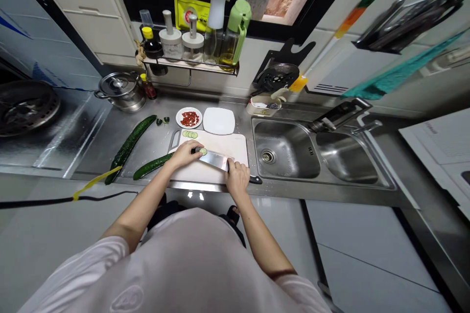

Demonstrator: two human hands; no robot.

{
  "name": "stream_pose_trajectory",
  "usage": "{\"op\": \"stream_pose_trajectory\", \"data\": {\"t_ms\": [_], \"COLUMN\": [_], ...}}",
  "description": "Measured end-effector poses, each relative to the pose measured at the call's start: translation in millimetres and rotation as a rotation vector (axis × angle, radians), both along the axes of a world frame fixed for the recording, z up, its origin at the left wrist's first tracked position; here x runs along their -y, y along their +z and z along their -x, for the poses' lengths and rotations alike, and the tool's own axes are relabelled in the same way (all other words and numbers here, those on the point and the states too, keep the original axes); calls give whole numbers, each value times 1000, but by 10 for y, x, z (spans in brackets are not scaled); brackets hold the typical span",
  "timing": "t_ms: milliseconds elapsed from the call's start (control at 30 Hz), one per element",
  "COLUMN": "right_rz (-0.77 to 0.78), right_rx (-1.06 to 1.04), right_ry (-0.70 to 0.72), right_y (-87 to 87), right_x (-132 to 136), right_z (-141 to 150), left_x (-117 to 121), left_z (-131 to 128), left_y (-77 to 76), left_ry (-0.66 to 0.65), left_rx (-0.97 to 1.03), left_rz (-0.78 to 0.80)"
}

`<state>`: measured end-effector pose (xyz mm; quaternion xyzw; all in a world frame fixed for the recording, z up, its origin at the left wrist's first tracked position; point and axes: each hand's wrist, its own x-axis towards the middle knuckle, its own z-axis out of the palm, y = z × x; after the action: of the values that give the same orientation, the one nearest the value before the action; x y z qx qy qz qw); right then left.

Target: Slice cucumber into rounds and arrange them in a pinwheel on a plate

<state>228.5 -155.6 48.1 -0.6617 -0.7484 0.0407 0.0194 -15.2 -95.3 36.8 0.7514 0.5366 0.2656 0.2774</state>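
Note:
My right hand [238, 177] is wrapped round the handle of a broad kitchen knife [216, 159], its blade pointing left across the white cutting board [240, 149]. My left hand [186, 153] is closed over the cut end of a cucumber [152, 166], whose uncut length runs out to the left past the board. A round cucumber slice [203, 151] clings to the blade near my left fingertips. Several cucumber slices [190, 134] lie at the board's far left corner. Beside my right hand, a black knife handle [256, 180] sticks out past the board's right edge.
A second whole cucumber [131, 146] lies on the counter at left. Behind the board stand a plate of chopped red pieces [189, 118] and a white plate [219, 121]. The double sink [286, 149] is at right, a lidded pot [122, 90] at back left.

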Motion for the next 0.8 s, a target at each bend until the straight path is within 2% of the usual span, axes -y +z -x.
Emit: {"op": "stream_pose_trajectory", "data": {"t_ms": [133,267,400,467,533,633,800], "right_rz": [19,21,26,28,26,20,50], "right_rx": [4,2,-4,-9,-13,-22,-32], "right_ry": [3,-6,-33,-51,-72,-93,-121], "right_y": [-25,-64,-117,-144,-170,-201,-223], "right_x": [19,51,81,87,84,66,41], "right_z": [-23,-53,-121,-163,-199,-233,-237], "left_x": [15,25,-68,-163,-274,-439,-661], "left_z": [-68,-111,-56,-4,40,69,36], "left_y": [6,-31,-160,-245,-322,-399,-461], "left_ry": [16,99,311,453,542,582,569], "left_rx": [30,69,128,126,110,55,-85], "left_rz": [-6,24,65,96,132,163,174]}}
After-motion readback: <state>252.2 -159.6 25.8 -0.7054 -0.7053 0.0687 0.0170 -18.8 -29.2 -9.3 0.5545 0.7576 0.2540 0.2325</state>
